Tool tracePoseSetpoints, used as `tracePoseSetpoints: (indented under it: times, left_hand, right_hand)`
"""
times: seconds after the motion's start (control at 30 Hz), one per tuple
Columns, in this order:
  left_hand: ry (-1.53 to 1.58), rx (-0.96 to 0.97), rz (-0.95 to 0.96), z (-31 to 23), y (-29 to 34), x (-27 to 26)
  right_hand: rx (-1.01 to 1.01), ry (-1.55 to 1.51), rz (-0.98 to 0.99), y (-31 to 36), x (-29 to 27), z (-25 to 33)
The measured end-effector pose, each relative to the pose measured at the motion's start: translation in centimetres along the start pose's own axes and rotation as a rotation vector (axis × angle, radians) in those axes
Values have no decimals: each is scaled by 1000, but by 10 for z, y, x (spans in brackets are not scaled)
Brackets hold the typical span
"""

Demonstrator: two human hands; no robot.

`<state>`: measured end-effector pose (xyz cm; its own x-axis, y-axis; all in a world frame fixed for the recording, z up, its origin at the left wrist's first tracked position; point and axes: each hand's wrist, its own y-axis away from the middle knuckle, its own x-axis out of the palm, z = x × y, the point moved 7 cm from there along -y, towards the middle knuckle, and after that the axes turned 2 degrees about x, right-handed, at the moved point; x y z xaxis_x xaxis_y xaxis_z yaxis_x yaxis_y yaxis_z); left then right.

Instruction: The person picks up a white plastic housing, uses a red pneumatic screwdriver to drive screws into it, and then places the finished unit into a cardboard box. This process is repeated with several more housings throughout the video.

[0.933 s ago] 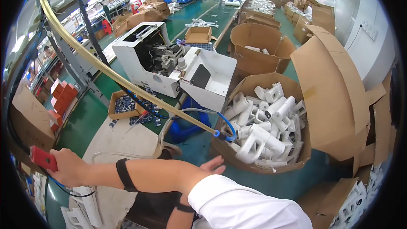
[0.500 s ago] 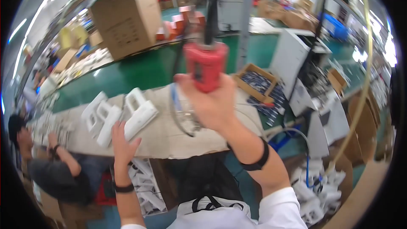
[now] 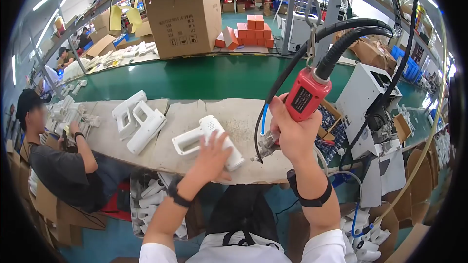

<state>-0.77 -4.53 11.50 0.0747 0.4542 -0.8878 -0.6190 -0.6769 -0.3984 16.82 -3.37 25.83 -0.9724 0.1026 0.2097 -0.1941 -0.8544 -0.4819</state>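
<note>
I see the left hand (image 3: 210,159) spread over a white housing (image 3: 210,124), barrel slanting rightward toward the near counter (image 3: 168,159) edge, the farther right hand (image 3: 297,137) clenched round a red tool (image 3: 307,95).

Left hand (image 3: 212,157) palm down, fingers (image 3: 222,147) spread, right hand (image 3: 298,139) raised in a grip, both forearms (image 3: 170,214) reaching forward

In the middle of the frame, the left hand (image 3: 210,158) rests on a white housing (image 3: 210,124); at right of centre, the right hand (image 3: 297,136) grips a red corded tool (image 3: 308,95).
</note>
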Motion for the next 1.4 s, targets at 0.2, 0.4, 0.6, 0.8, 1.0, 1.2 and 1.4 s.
tracePoseSetpoints:
  times: [0.2, 0.4, 0.6, 0.8, 1.0, 1.2, 1.4]
  left_hand:
    - [248, 133, 494, 9, -57, 75]
    - [333, -118, 525, 2, -69, 83]
    - [488, -228, 553, 3, -70, 64]
    - [465, -214, 512, 6, -65, 74]
    - [452, -205, 584, 5, -66, 90]
    - [447, -259, 509, 12, -72, 91]
    - [358, -171, 371, 15, -68, 106]
  right_hand:
    - [-33, 31, -51, -5, -5, -2]
    - [-136, 80, -89, -20, 1, -26]
    - [-123, 68, -84, -31, 13, -58]
    - [-54, 78, -112, -36, 15, -88]
    - [-75, 166, -78, -35, 23, -106]
    - [-136, 115, -110, -33, 9, -66]
    - [-125, 127, -49, -23, 15, -37]
